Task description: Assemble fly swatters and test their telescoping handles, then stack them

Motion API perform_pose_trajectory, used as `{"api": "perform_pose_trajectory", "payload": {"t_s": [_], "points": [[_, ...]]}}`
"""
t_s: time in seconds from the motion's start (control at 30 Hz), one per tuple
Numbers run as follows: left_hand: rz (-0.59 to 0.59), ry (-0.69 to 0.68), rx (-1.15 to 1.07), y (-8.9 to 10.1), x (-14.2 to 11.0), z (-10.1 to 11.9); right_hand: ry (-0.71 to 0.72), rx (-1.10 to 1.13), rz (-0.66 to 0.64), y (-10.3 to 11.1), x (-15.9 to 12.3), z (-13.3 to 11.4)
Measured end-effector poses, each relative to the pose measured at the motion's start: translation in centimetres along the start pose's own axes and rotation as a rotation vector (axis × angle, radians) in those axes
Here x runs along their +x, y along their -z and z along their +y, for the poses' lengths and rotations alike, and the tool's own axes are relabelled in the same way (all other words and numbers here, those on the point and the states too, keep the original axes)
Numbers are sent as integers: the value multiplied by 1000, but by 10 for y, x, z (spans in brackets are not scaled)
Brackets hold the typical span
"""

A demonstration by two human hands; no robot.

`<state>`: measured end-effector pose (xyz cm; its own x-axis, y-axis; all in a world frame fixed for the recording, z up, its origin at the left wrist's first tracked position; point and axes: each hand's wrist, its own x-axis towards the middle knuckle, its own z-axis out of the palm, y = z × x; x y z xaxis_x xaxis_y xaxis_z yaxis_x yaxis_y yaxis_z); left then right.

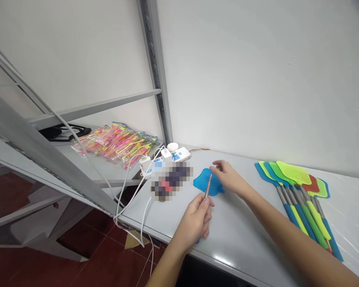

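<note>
A blue fly swatter with a mesh head and a thin metal rod lies across the grey table. My left hand is closed round the lower part of the rod, near the table's front edge. My right hand rests over the right side of the blue head, fingers bent and touching it. To the right lies a fanned pile of several fly swatters in blue, green, yellow and red, untouched.
A white power strip with plugged chargers and trailing white cables sits at the table's back left, beside a blurred-out object. Left of it a grey metal shelf holds packets of bright toys. The white wall stands close behind.
</note>
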<state>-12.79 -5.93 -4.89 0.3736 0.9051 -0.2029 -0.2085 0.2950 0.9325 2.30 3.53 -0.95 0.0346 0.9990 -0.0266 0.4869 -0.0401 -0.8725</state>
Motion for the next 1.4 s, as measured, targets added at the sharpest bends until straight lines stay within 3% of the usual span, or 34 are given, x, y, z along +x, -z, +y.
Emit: {"api": "perform_pose_trajectory", "payload": {"t_s": [0.2, 0.3, 0.4, 0.53, 0.7, 0.83, 0.93, 1.2, 1.4], "points": [[74, -4, -6, 0, 1, -2, -9, -122, -88, -5, 26, 23], [89, 4, 2, -1, 1, -2, 10, -41, -162, 0, 25, 18], [83, 13, 14, -6, 4, -2, 68, 132, -105, 16, 12, 9], [-29, -29, 101, -30, 18, 5, 103, 356, 95, 56, -19, 2], [-165, -195, 212, -79, 56, 32, 67, 658, 200, 127, -44, 3], [-281, -188, 223, -110, 91, 39, 51, 744, 331, 181, -46, 24], [-325, -133, 227, -120, 109, 27, -22, 808, 370, 202, -48, 51], [-534, 156, 220, -123, 110, -8, -143, 860, -37, 206, -63, 101], [-541, 230, 216, -120, 109, -13, -106, 779, 117, 197, -59, 120]]}}
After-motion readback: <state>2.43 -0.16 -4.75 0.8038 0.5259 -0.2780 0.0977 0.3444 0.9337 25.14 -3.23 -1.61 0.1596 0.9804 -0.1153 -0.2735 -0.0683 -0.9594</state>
